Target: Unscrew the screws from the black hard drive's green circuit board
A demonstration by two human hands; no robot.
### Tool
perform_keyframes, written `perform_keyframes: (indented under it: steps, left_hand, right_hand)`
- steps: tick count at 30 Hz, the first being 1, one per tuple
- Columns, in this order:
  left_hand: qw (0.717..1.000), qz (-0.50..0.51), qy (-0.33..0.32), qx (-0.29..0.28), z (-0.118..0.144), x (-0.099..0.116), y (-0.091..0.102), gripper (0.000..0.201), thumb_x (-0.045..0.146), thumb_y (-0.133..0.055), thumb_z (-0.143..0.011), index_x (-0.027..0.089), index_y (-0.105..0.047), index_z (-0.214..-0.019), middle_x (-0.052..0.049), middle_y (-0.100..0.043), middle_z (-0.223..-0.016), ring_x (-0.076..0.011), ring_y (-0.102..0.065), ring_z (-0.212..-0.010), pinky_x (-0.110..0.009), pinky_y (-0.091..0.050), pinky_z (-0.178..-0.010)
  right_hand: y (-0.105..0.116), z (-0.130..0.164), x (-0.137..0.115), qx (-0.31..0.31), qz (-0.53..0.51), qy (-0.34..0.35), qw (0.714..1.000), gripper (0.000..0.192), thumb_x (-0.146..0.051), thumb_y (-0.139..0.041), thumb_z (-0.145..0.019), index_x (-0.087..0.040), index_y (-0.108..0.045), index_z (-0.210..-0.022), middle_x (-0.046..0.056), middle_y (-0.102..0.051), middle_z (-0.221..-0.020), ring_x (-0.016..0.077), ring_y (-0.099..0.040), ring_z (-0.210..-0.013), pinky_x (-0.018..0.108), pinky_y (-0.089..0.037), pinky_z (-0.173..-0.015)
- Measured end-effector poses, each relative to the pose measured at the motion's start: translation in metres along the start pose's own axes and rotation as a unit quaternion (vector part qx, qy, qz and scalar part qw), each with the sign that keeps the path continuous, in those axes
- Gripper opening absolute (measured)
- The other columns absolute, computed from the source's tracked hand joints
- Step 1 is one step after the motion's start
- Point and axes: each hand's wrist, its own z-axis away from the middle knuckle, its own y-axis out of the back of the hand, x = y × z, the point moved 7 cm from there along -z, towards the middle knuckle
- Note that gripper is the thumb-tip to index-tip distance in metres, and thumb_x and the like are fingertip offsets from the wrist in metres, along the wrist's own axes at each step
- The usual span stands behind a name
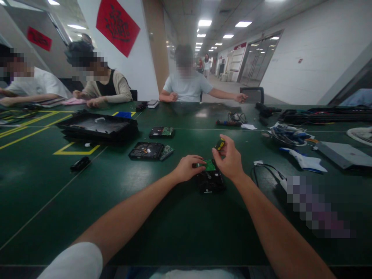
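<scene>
Right hand (231, 159), grip closed on a yellow-and-black tool (221, 144)! Left hand (187, 169) at the green board (210, 166) of the hard drive (210, 183) on the bench (174, 228); pinching, can't tell. Best brace the drive flat, tool upright, pressure light.

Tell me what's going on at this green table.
A person's left hand is at the green circuit board on a black hard drive. Their right hand grips a yellow-and-black tool over it; the tip can't be made out. Two other drives, a nearer one and a farther one, lie to the left. Across the table sits another person.
</scene>
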Motion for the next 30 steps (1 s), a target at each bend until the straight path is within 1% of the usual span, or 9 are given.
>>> perform_keyframes:
  steps: [7,11,17,23,30]
  left_hand:
    - [1.000,0.020,0.012,0.001,-0.0016,-0.0048,-0.0024,0.029,0.040,-0.075,-0.087,0.030,-0.079,-0.114,-0.004,-0.073,-0.129,-0.0254,-0.067,-0.120,-0.043,-0.048,-0.111]
    - [0.999,0.033,0.013,0.003,-0.0016,-0.0054,-0.0035,0.027,0.038,-0.076,-0.087,0.030,-0.079,-0.113,-0.005,-0.073,-0.128,-0.0248,-0.068,-0.118,-0.043,-0.048,-0.110]
    - [1.000,0.024,0.006,0.005,-0.0009,-0.0021,-0.0018,0.024,0.037,-0.076,-0.087,0.029,-0.079,-0.110,-0.004,-0.073,-0.127,-0.0253,-0.067,-0.120,-0.045,-0.047,-0.112]
    - [1.000,0.030,0.003,0.006,-0.0014,0.0014,-0.0005,0.024,0.036,-0.075,-0.088,0.028,-0.079,-0.110,-0.005,-0.074,-0.126,-0.0248,-0.068,-0.120,-0.044,-0.047,-0.112]
    - [0.999,0.033,0.005,0.000,-0.0012,0.0004,-0.0014,0.024,0.035,-0.076,-0.087,0.028,-0.079,-0.110,-0.005,-0.074,-0.126,-0.0249,-0.068,-0.119,-0.044,-0.048,-0.111]
  right_hand:
    - [0.0038,-0.0006,0.0021,0.014,-0.011,-0.009,1.000,0.064,-0.037,-0.068,-0.091,-0.025,-0.041,-0.149,0.013,-0.065,-0.131,0.0235,-0.075,-0.089,0.039,-0.069,-0.074]
    - [0.0032,-0.0005,0.0036,0.011,-0.009,-0.005,1.000,0.064,-0.038,-0.068,-0.091,-0.026,-0.042,-0.148,0.014,-0.064,-0.133,0.0237,-0.075,-0.090,0.039,-0.069,-0.074]
    - [0.0017,0.0001,0.0038,0.008,-0.002,0.001,1.000,0.063,-0.036,-0.067,-0.092,-0.025,-0.041,-0.149,0.014,-0.062,-0.137,0.0229,-0.075,-0.089,0.038,-0.069,-0.074]
    - [0.0011,0.0001,0.0042,0.007,0.008,0.001,1.000,0.064,-0.034,-0.068,-0.092,-0.026,-0.041,-0.149,0.013,-0.065,-0.133,0.0226,-0.075,-0.087,0.040,-0.069,-0.075]
    - [0.0008,-0.0002,0.0042,0.006,-0.004,-0.001,1.000,0.064,-0.035,-0.067,-0.092,-0.028,-0.041,-0.150,0.013,-0.065,-0.135,0.0231,-0.075,-0.087,0.041,-0.069,-0.074]
